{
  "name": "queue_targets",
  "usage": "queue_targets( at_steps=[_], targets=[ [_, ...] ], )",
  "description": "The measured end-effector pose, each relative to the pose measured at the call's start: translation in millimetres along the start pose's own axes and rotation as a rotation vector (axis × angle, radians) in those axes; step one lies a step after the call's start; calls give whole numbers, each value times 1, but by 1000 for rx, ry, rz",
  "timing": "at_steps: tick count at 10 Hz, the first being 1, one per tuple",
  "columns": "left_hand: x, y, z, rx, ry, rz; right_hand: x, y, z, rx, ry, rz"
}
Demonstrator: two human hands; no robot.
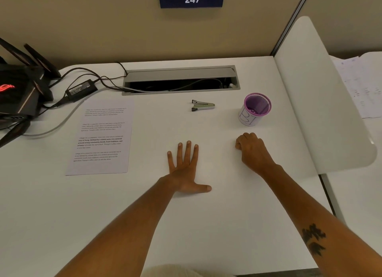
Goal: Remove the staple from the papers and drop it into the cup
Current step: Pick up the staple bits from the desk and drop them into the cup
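White desk [206,225] is laid out and nothing is started: papers [101,138] far left, cup [255,109] right, staple remover [202,105] between, untouched. Left hand [185,169] lies flat and released, right hand [251,150] clenched, apparently empty; fetching that remover looks next, though I can't spot the staple.

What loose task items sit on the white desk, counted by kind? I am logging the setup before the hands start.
Printed white paper stack: 1
Small metal staple remover: 1
Purple mesh cup: 1
Total: 3
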State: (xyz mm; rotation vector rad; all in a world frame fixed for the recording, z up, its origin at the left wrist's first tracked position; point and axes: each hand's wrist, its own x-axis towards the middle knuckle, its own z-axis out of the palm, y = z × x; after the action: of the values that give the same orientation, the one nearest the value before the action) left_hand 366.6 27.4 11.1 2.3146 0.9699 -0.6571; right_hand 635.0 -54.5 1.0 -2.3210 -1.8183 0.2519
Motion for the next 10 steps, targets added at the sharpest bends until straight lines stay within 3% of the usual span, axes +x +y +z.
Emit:
queue_targets(
  at_steps=[2,4,10],
  targets=[
    [1,-1,1,6,-8,-2,28,0,-56,237,145,132],
    [1,-2,2,-1,-8,1,68,19,-108,224,293,242],
    [3,-3,4,-9,14,3,76,30,-111,252,440,211]
  ],
)
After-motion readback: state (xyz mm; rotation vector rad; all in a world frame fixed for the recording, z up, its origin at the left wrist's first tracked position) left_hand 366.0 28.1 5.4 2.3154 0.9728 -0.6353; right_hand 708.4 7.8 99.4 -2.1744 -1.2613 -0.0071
